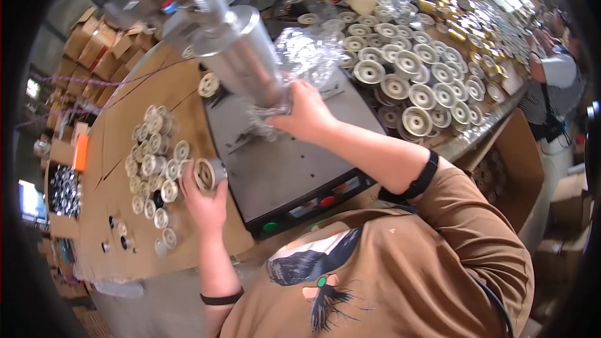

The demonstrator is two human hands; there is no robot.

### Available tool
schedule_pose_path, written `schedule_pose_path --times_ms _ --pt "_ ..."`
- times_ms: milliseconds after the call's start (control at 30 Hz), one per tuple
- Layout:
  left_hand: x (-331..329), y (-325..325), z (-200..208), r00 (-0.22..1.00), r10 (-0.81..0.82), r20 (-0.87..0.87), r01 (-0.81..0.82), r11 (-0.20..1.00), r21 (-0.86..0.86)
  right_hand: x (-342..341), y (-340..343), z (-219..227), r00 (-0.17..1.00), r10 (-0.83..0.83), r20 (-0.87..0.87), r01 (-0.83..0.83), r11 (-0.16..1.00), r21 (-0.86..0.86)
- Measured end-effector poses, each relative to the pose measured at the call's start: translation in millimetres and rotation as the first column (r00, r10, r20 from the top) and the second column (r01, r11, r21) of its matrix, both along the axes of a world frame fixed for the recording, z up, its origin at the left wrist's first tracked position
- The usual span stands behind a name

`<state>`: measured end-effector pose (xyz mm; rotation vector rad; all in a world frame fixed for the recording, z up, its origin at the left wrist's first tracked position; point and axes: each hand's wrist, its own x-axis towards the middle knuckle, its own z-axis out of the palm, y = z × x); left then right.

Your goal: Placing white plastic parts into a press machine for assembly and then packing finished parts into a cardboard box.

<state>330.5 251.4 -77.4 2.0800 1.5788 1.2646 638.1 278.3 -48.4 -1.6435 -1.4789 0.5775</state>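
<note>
Left hand [203,203]: closed around a small cream-coloured wheel [206,174], held at the edge of the grey machine base [294,163]. Right hand [307,112]: fingers curled on crinkled clear plastic film [300,53] under the metal press cylinder [241,56]. Cluster of finished cream wheels [153,163]: on the cardboard-covered tabletop [119,238], just left of the held wheel. Larger pale discs [416,94]: spread in rows right of the machine. Another person [554,81]: far right.
</note>
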Motion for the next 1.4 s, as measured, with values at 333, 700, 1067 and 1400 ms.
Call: schedule_pose_path --times_ms 333,700,1067,1400 --pt "149.7 77.4 44.8 0.75 -0.453 -0.482 0.481 0.874 -0.073 193.7 -77.5 15.1 0.676 -0.653 0.342 0.524 0.752 0.401" --pt "88.2 10.1 62.9 0.657 -0.561 -0.503 0.416 0.827 -0.379 146.2 -155.5 -16.9 0.834 0.123 0.538 -0.213 0.971 0.108" --pt "2.8 -56.9 0.4 0.769 -0.592 -0.24 0.394 0.736 -0.551 113.6 -148.4 -11.0 0.702 0.518 0.489 -0.415 0.855 -0.311" --pt "-79.1 62.0 -30.9 0.655 0.12 -0.746 -0.312 0.942 -0.122 85.8 -147.9 -18.8 0.715 0.353 0.603 -0.284 0.935 -0.211"
